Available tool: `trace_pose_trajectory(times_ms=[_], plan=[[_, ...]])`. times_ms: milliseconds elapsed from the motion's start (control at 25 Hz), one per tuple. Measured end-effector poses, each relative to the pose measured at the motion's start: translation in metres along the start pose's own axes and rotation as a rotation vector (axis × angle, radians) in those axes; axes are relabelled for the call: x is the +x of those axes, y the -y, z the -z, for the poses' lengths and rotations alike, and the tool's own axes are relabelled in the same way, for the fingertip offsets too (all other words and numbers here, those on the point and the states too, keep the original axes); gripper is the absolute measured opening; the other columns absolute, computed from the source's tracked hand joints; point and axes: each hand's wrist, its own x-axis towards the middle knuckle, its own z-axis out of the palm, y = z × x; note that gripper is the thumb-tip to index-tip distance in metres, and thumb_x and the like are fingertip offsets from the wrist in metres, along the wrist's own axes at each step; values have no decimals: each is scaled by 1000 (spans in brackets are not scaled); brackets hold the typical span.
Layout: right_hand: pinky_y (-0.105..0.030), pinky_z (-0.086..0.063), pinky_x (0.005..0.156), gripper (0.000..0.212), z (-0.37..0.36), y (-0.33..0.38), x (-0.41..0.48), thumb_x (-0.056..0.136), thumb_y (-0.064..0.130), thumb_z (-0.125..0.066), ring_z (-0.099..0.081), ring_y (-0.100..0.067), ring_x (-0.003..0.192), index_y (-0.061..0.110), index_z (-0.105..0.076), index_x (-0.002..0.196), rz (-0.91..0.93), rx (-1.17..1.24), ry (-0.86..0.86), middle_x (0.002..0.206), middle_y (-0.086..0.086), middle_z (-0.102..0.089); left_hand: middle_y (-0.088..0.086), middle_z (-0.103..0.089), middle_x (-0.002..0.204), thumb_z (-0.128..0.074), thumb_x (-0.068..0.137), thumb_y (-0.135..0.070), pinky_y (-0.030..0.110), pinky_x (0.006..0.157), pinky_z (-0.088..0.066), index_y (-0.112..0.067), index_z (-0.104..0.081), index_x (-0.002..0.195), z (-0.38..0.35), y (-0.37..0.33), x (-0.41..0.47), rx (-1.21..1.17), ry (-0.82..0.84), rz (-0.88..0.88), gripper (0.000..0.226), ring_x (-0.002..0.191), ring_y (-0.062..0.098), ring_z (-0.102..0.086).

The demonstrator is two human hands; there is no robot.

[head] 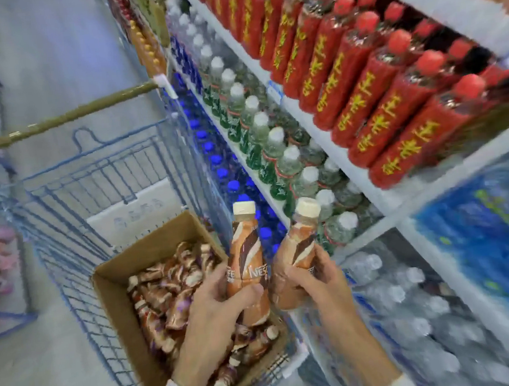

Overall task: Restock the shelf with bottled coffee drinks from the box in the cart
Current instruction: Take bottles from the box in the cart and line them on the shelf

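Your left hand (212,310) is wrapped around the lower half of one coffee bottle (247,261), held upright above the box (118,300), and your right hand (313,283) is clamped on a second bottle (298,250) just beside it, tilted a little to the right, the two nearly touching at their bases. Under your left wrist the box sits in the blue wire cart (91,176), with more coffee bottles lying jumbled on their sides inside it. Right of the cart stands the shelf (380,200), its tiers packed with red bottles (370,90), white-capped green bottles (260,137) and blue-capped bottles (217,165).
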Motion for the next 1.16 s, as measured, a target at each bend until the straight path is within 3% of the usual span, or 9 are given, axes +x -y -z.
trace_pose_trajectory(times_ms=[160, 320, 480, 640, 720, 840, 960, 1040, 1160], plan=[[-15, -53, 69, 31, 100, 47, -77, 84, 10, -76, -71, -5, 87, 23, -69, 111, 165, 64, -211, 97, 8, -77, 2, -77, 77, -70, 82, 10, 13, 60, -51, -14, -74, 92, -115, -37, -40, 69, 249, -157, 26, 67, 6, -68], [-10, -47, 65, 19, 197, 80, -165, 86, 8, -73, -66, 2, 73, 19, -68, 101, 337, 71, -398, 81, 13, -74, 0, -76, 74, -84, 69, -10, 16, 62, -52, -14, -76, 83, -224, -55, -94, 108, 486, -288, 17, 66, 8, -69], [-10, -49, 65, 21, 283, 106, -244, 91, 5, -64, -67, 3, 75, 16, -67, 109, 470, 75, -559, 86, 13, -76, 16, -76, 87, -84, 51, -31, 44, 85, -54, -18, -79, 84, -325, -71, -149, 123, 733, -354, 37, 80, 23, -69], [-9, -47, 58, 10, 341, 135, -300, 93, 5, -62, -63, 5, 63, 14, -62, 98, 579, 71, -690, 69, 18, -69, 4, -76, 76, -83, 55, -25, 29, 74, -55, -17, -77, 81, -405, -92, -197, 161, 903, -470, 28, 68, 13, -68], [-13, -51, 61, 10, 365, 150, -313, 93, 9, -63, -65, 2, 67, 17, -62, 98, 621, 43, -740, 71, 17, -69, -6, -71, 64, -84, 63, -11, 13, 59, -50, -15, -74, 80, -437, -106, -212, 172, 949, -532, 20, 55, 2, -62], [-19, -54, 69, 13, 396, 170, -320, 91, 18, -67, -67, -1, 77, 23, -63, 102, 659, -33, -829, 81, 16, -70, -4, -77, 85, -84, 63, -20, 25, 73, -58, -25, -76, 90, -479, -124, -220, 235, 968, -642, 29, 75, 9, -71], [-18, -51, 73, 14, 420, 185, -313, 89, 21, -69, -64, 2, 77, 25, -62, 101, 664, -89, -899, 82, 18, -67, -5, -78, 91, -85, 72, -12, 20, 68, -55, -25, -74, 103, -511, -133, -216, 269, 951, -735, 35, 77, 7, -72], [-24, -52, 83, 26, 434, 186, -301, 89, 22, -70, -65, -1, 90, 24, -61, 113, 654, -106, -935, 97, 13, -68, -7, -78, 91, -85, 74, -9, 17, 68, -54, -21, -72, 110, -527, -133, -208, 288, 955, -777, 40, 76, 5, -71], [-31, -52, 94, 46, 449, 176, -280, 86, 29, -73, -63, -10, 107, 21, -55, 128, 605, -127, -974, 116, 2, -64, -8, -78, 101, -86, 75, -10, 30, 85, -60, -21, -70, 116, -543, -128, -188, 339, 975, -777, 45, 91, 10, -74]])
